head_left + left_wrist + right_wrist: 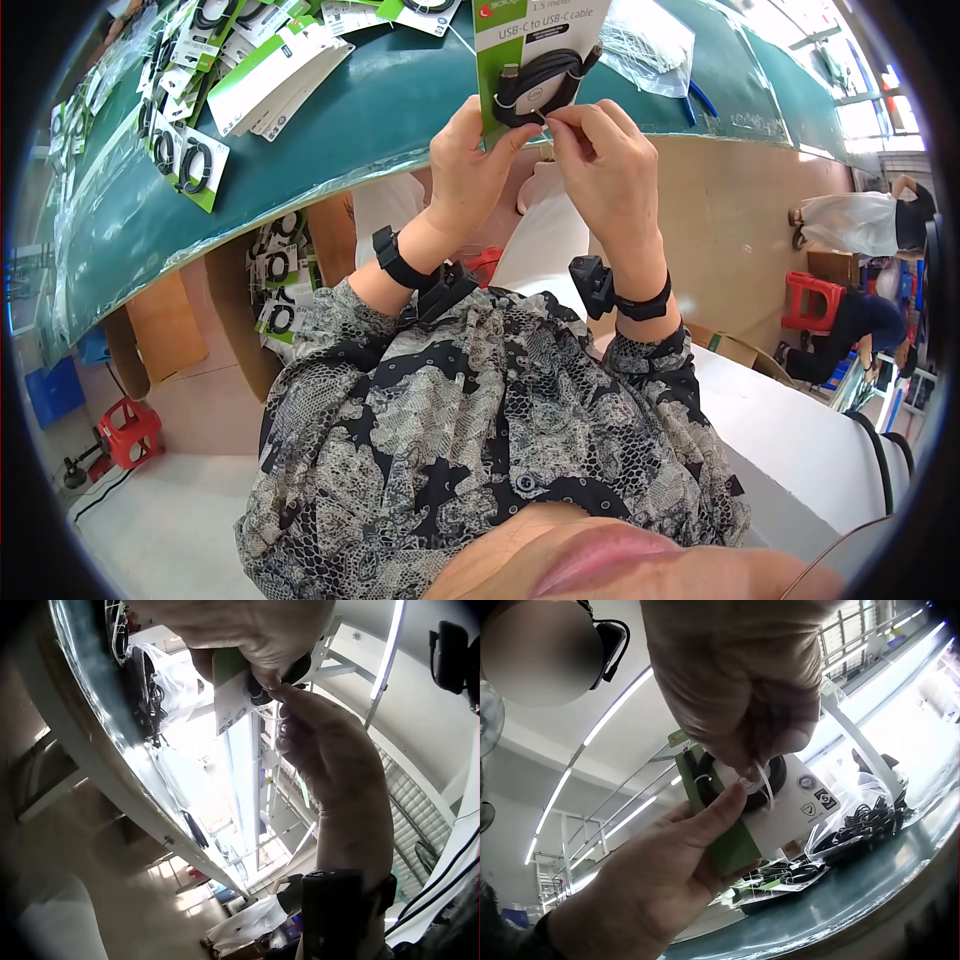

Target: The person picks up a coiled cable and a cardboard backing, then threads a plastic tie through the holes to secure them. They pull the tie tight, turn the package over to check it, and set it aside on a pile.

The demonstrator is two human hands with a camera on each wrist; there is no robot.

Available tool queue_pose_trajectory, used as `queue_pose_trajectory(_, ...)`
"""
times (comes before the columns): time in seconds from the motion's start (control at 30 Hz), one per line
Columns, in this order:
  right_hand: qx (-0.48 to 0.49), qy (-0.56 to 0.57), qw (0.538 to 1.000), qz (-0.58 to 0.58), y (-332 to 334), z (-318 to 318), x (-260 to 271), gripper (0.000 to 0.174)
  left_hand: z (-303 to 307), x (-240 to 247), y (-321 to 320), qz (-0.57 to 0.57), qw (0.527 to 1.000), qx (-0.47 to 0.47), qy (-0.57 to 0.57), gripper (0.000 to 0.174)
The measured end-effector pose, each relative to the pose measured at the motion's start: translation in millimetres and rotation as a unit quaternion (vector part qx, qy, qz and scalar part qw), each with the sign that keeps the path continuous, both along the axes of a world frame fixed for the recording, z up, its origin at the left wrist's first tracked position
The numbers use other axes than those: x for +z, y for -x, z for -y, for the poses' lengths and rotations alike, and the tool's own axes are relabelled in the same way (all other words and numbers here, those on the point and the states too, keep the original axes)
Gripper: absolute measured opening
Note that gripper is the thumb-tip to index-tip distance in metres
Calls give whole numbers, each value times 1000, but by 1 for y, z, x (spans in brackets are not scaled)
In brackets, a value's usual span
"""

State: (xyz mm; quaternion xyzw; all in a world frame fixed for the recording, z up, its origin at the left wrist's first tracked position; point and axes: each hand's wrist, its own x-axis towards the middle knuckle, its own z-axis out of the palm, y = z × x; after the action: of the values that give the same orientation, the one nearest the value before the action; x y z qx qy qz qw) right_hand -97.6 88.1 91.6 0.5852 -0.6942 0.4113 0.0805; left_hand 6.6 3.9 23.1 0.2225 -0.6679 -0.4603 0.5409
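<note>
My left hand (pixel 465 165) grips a white and green cable card (pixel 490 75) by its lower left edge, thumb across the front. On the card lies a coiled black USB-C cable (pixel 543 82), held by thin white ties. With thumb and forefinger, my right hand (pixel 612 165) pinches a white tie (pixel 766 784) at the coil's lower edge. The right wrist view shows that tie looping out from the coil, and the left thumb (pixel 721 812) pressing close beside it. In the left wrist view, the left hand (pixel 247 630) partly hides the card.
Stacked blank-backed cards (pixel 270 85) and packaged cables (pixel 190 165) lie on the green table (pixel 370 95). At the back right are a clear bag of white ties (pixel 640 45) and blue-handled pliers (pixel 702 100). A carton (pixel 240 310) of packaged cables stands below the table's edge.
</note>
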Motion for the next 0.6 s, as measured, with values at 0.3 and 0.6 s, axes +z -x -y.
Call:
queue_pose_trajectory(0.3,-3,-2,1000,-1,-2,1,-1,6,-3,7,-2,25,996,35,84,23)
queue_pose_trajectory(0.6,-27,-4,1000,-8,-5,-2,-3,5,-3,11,-4,35,990,49,131,23)
